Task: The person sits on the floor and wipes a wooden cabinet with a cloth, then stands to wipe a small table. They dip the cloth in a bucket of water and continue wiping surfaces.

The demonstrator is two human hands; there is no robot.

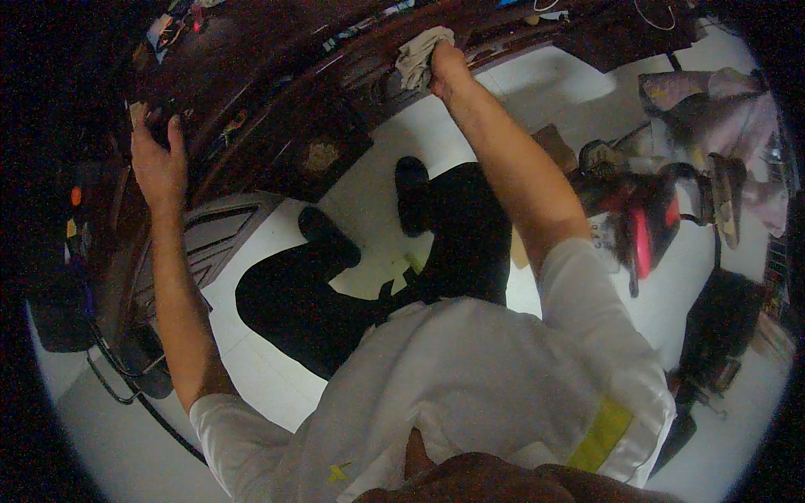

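My right hand [448, 66] reaches out to the front edge of a dark wooden cabinet [264, 113] and is closed on a crumpled beige cloth [420, 56], which lies against the wood. At the far left my left hand [160, 154] is raised over the dark cabinet top, thumb and fingers apart. A small pale thing [136, 112] shows at its fingertips; whether the hand holds it or it lies behind cannot be told. The surface under that hand is too dark to make out.
Cabinet doors stand out near my feet, one grey and panelled [220, 226]. Small items lie at the upper left [165, 31]. A black cable [157, 415] runs along the floor at the lower left. To the right are a pink object [641, 242], a draped cloth [710, 107] and dark bags.
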